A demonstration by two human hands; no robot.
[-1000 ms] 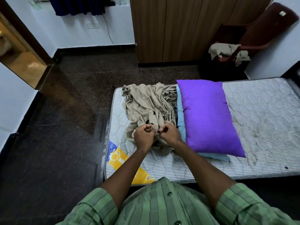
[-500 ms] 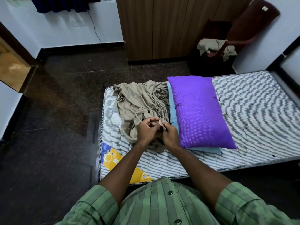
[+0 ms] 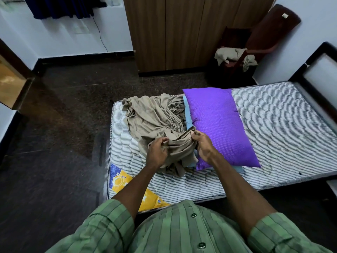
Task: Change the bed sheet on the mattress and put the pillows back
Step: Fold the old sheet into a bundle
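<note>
A crumpled beige bed sheet [image 3: 151,117] lies on the left end of the bare striped mattress [image 3: 284,125]. My left hand [image 3: 156,152] grips the sheet's near edge. My right hand [image 3: 203,146] pinches the same edge a little to the right, and the cloth is stretched between them. A purple pillow [image 3: 218,125] lies just right of the sheet, on top of a light blue pillow [image 3: 187,115] that shows only along its left and near edges.
A dark wooden chair [image 3: 269,33] with a beige cloth [image 3: 231,55] on its seat stands at the back right beside a wooden wardrobe [image 3: 182,31]. The bed's headboard [image 3: 321,70] is at the far right. Dark floor [image 3: 54,143] spreads to the left.
My hands were together on the sheet's edge; they have moved apart, the right hand going right, and the cloth is now spread between them. The view has shifted slightly.
</note>
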